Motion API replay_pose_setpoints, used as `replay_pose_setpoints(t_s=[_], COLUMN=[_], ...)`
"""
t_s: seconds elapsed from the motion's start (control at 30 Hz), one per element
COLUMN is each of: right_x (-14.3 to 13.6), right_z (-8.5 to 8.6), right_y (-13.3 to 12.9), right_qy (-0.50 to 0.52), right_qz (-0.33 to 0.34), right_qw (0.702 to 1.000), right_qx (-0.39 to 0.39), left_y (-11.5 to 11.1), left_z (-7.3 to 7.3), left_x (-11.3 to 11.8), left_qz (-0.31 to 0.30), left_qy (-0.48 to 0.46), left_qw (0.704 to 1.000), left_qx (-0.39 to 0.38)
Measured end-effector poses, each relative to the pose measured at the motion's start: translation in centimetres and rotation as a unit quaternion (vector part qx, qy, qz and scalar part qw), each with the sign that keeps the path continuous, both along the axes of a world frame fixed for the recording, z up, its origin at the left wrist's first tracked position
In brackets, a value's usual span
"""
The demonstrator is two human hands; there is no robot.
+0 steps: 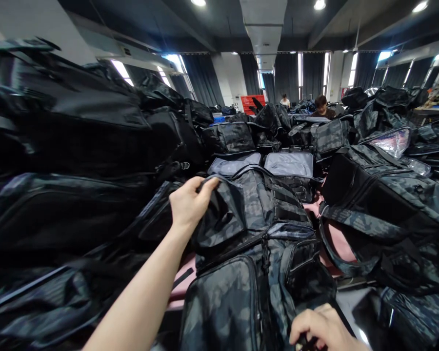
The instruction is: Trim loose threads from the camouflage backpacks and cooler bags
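Note:
A dark camouflage backpack (256, 200) lies open-zipped in the middle, with webbing strips across its panel. My left hand (190, 202) pinches its fabric edge at the upper left, thumb against fingers. Nearer to me is a camouflage front pocket (221, 297) with a zipper round its rim. At the lower right, beside a smaller black-faced pocket (309, 268), my right hand (322, 329) is curled closed. Something small and dark shows under its fingers, but the frame edge cuts it off and I cannot make it out.
Black bags (69, 122) are piled high on the left. Another camouflage backpack (388, 185) with a loose strap lies to the right. Pink material (338, 239) shows between the bags. Beyond stand a red crate (252, 103) and two people, one nearer (322, 108).

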State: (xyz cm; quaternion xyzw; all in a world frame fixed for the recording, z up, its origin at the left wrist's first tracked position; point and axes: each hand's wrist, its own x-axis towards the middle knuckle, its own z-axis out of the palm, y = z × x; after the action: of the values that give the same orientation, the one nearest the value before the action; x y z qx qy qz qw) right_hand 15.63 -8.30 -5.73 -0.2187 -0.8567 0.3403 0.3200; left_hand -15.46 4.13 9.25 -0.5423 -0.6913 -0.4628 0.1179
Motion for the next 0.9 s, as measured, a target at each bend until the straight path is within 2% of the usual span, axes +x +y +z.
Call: replay_pose_setpoints(t_s=[0.1,0.17,0.3,0.47,0.6,0.77,0.9], right_x=[0.1,-0.3,-1.5,-1.7,-1.4,-0.3,1.4], right_z=[-0.4,-0.4,0.1,1.9,2.4,1.0,-2.0], right_y=[-0.1,-0.2,-0.7,-1.2,-1.2,-1.0,-0.4], right_qy=[0.010,0.035,0.114,0.120,0.143,0.132,0.062], right_qz=[0.010,0.029,0.022,-0.007,-0.027,-0.095,-0.161], right_qw=[1.000,0.999,0.990,0.987,0.980,0.980,0.984], right_qx=[0.005,0.019,0.081,0.103,0.139,0.116,0.053], left_y=[-0.1,-0.2,-0.6,-1.6,-2.2,-2.5,-3.1], left_z=[-1.1,-1.8,-2.9,-3.9,-5.0,-6.7,-8.2], left_x=[-0.8,-1.3,-2.5,-3.9,-4.8,-6.5,-8.2], left_qz=[0.020,0.015,0.007,-0.003,0.032,0.092,0.104], left_qy=[-0.086,-0.104,-0.102,-0.110,-0.130,-0.125,-0.166], left_qw=[0.991,0.987,0.986,0.986,0.984,0.977,0.972], left_qx=[0.097,0.123,0.133,0.124,0.119,0.145,0.133])
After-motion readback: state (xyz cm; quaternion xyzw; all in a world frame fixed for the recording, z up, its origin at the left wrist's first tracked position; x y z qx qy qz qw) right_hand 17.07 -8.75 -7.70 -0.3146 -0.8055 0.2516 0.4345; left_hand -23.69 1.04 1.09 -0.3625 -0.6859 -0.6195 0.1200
